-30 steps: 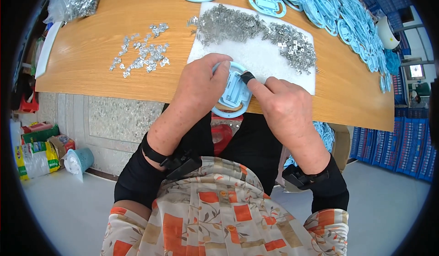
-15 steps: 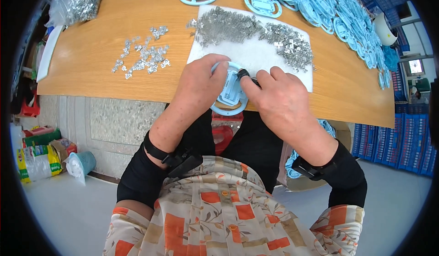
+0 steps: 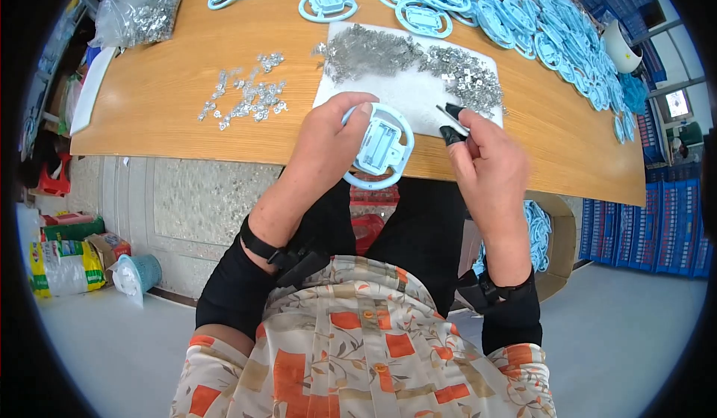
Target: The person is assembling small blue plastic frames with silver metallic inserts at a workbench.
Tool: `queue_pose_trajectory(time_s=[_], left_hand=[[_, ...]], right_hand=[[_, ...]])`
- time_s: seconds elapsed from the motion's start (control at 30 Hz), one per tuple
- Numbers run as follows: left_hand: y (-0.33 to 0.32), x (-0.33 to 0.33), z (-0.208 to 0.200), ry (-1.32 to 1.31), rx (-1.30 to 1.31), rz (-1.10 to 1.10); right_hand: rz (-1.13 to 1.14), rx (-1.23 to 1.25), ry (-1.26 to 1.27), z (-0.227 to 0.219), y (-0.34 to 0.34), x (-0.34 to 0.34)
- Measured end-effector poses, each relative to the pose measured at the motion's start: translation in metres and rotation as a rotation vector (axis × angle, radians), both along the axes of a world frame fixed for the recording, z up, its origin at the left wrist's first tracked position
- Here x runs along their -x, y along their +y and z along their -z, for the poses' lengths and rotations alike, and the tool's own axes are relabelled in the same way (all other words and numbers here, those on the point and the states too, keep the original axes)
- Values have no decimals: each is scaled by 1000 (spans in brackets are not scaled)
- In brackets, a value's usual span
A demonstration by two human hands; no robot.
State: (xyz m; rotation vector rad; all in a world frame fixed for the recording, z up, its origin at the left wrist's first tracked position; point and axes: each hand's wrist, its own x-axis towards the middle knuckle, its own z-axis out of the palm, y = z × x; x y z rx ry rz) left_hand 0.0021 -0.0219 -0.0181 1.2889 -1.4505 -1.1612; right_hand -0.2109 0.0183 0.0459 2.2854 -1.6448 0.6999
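Observation:
My left hand (image 3: 326, 140) is closed on the rim of a light blue plastic toy steering wheel (image 3: 379, 147), held tilted over the table's near edge. To its right, apart from the wheel, my right hand (image 3: 493, 160) wears black covers on thumb and forefinger. Pinched between them is a pair of metal tweezers (image 3: 458, 124), pointing up and left over a white foam sheet (image 3: 362, 89). On that sheet lies a grey heap of small metal pieces (image 3: 373, 53), with a looser heap (image 3: 469, 82) at its right. I cannot make out anything at the tweezers' tips.
More small metal pieces (image 3: 250, 98) lie scattered on the wooden table (image 3: 164, 112), left of the sheet. Behind them stands a clear bag (image 3: 142, 14) of metal parts. Many blue steering wheels (image 3: 515, 18) are piled at the back right. A cardboard box (image 3: 559, 250) stands below the table.
My right hand has drawn back from the wheel to the right, and the tweezers now show against the sheet. My left hand still holds the wheel in nearly the same place.

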Motion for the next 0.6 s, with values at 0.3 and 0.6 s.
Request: queue_pose_trajectory(time_s=[0.3, 0.6], left_hand=[[24, 4, -22, 466, -253, 208], [27, 2, -23, -255, 222, 373]], right_hand=[[-149, -966, -1511, 31, 5, 10], [-138, -980, -1515, 11, 16, 0]])
